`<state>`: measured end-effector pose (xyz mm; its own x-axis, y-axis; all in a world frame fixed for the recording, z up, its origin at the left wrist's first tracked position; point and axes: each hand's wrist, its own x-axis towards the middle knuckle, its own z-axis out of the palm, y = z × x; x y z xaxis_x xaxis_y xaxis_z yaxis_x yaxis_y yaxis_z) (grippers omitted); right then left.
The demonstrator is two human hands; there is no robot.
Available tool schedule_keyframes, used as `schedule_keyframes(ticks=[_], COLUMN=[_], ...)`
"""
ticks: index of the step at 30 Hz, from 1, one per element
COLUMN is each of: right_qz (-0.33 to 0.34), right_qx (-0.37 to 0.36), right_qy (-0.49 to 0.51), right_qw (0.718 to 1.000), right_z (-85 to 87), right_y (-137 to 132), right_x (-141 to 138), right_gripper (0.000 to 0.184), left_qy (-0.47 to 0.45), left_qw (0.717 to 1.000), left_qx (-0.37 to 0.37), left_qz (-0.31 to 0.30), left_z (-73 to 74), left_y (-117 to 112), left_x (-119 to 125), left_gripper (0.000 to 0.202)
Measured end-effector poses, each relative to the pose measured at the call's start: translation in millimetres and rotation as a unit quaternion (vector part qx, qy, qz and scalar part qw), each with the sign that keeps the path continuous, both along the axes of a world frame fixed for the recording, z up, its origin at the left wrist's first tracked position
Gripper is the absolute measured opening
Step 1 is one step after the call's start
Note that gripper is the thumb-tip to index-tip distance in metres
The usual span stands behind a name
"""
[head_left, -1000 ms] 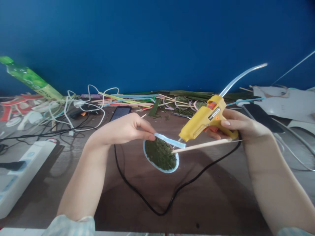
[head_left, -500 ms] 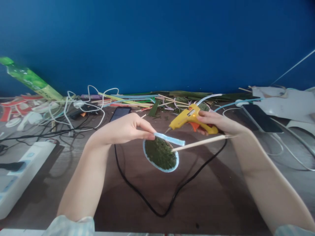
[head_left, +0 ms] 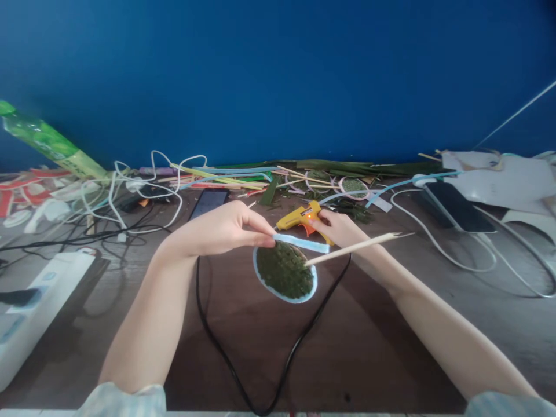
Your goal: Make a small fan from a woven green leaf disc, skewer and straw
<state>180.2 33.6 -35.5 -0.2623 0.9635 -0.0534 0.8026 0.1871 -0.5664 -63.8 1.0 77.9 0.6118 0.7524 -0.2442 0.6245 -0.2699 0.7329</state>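
Observation:
Pinched between thumb and finger, my left hand [head_left: 237,231] holds a small round fan [head_left: 284,272] by its upper left edge. Its face is dark green and leafy, with a fuzzy light blue pipe cleaner [head_left: 304,243] round the rim. One end of the pipe cleaner sticks out loose to the right. A pale wooden stick [head_left: 347,251] juts from the fan, crossing in front of my right wrist. My right hand [head_left: 343,230] is closed round a yellow hot glue gun [head_left: 299,218] with a lit red light. The gun is behind the fan, its nozzle tip near my left fingers.
A black cord [head_left: 226,353] loops across the table. Left are a white power strip [head_left: 47,289], tangled white cables [head_left: 115,197] and a green bottle [head_left: 47,136]. Sticks and leaf scraps [head_left: 271,190] line the back beside a phone [head_left: 211,201]; another phone [head_left: 460,208] lies right.
My right hand has moved left with the glue gun, bringing its nozzle behind the fan near my left fingers. The cord has shifted with it. My left hand and the fan have hardly moved.

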Motion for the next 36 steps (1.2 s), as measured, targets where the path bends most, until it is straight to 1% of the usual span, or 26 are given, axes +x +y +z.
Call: schedule_keyframes(ticks=[2, 4, 6, 8, 10, 12, 13, 14, 15, 16, 17, 19, 21, 24, 25, 27, 29, 30, 31, 34, 36], right_qz=[0.008, 0.002, -0.026, -0.085, -0.160, -0.218, -0.237, -0.245, -0.239, -0.219, -0.186, -0.096, -0.002, 0.122, 0.165, 0.262, 0.329, 0.344, 0.346, 0.313, 0.293], right_qx=[0.042, 0.091, 0.128, 0.156, 0.203, 0.259, 0.287, 0.299, 0.293, 0.268, 0.227, 0.133, 0.063, -0.001, -0.025, -0.067, -0.101, -0.106, -0.101, -0.069, -0.059], right_qy=[-0.020, -0.022, 0.006, 0.053, 0.115, 0.176, 0.208, 0.243, 0.281, 0.321, 0.359, 0.414, 0.432, 0.415, 0.410, 0.432, 0.445, 0.446, 0.450, 0.477, 0.487], right_qw=[0.999, 0.996, 0.991, 0.983, 0.959, 0.924, 0.905, 0.890, 0.882, 0.881, 0.886, 0.895, 0.900, 0.902, 0.897, 0.860, 0.827, 0.819, 0.817, 0.819, 0.820], right_z=[-2.0, 0.4, 9.2, 24.3, 42.4, 58.7, 64.8, 69.1, 71.6, 72.5, 72.2, 70.5, 70.3, 75.0, 76.9, 79.0, 78.2, 77.2, 76.0, 73.5, 73.3], right_y=[0.5, 1.5, 2.2, 1.6, -0.6, -3.5, -4.8, -5.8, -6.4, -6.9, -7.4, -9.8, -15.9, -31.0, -35.9, -42.8, -45.0, -44.6, -43.6, -40.3, -39.3], right_x=[0.5, 3.3, 9.1, 17.6, 27.4, 37.0, 41.1, 44.5, 47.0, 48.4, 48.5, 44.8, 36.1, 18.4, 12.8, 4.1, -0.3, -1.1, -1.1, 1.3, 2.9], right_gripper=[0.026, 0.022, 0.018, 0.015, 0.009, 0.010, 0.011, 0.012, 0.012, 0.012, 0.011, 0.007, 0.007, 0.016, 0.021, 0.027, 0.026, 0.023, 0.021, 0.016, 0.013], left_qy=[-0.002, 0.000, 0.008, 0.023, 0.040, 0.046, 0.043, 0.038, 0.031, 0.026, 0.019, 0.003, -0.017, -0.035, -0.039, -0.045, -0.042, -0.039, -0.037, -0.038, -0.035], left_qw=[1.000, 1.000, 1.000, 0.999, 0.998, 0.996, 0.995, 0.995, 0.996, 0.996, 0.997, 0.999, 1.000, 0.998, 0.998, 0.997, 0.997, 0.997, 0.997, 0.997, 0.998], left_qx=[0.000, 0.001, 0.005, 0.018, 0.045, 0.069, 0.075, 0.076, 0.073, 0.067, 0.059, 0.032, -0.003, -0.044, -0.048, -0.051, -0.048, -0.048, -0.048, -0.044, -0.039], left_qz=[-0.001, 0.000, 0.004, 0.012, 0.027, 0.045, 0.051, 0.053, 0.050, 0.043, 0.035, 0.017, 0.001, -0.020, -0.028, -0.042, -0.049, -0.051, -0.054, -0.056, -0.043], left_z=[-0.2, 0.1, 0.1, -0.7, -2.5, -4.5, -5.2, -5.6, -5.6, -5.4, -5.0, -4.6, -6.0, -12.3, -15.0, -19.9, -22.9, -23.5, -23.6, -21.6, -19.5], left_y=[-0.1, -0.3, -0.5, -0.3, 0.4, 1.4, 1.9, 2.4, 2.8, 3.2, 3.5, 4.2, 5.0, 6.3, 6.7, 7.1, 7.2, 7.2, 7.1, 6.7, 6.3], left_x=[-0.2, -0.6, -1.0, -1.2, -1.2, -1.3, -1.5, -1.7, -2.0, -2.2, -2.2, -1.2, 1.4, 8.0, 10.3, 14.5, 17.2, 17.9, 18.2, 17.6, 16.7], left_gripper=[0.027, 0.027, 0.029, 0.031, 0.032, 0.032, 0.031, 0.030, 0.030, 0.031, 0.032, 0.032, 0.028, 0.023, 0.023, 0.023, 0.023, 0.023, 0.024, 0.027, 0.027])
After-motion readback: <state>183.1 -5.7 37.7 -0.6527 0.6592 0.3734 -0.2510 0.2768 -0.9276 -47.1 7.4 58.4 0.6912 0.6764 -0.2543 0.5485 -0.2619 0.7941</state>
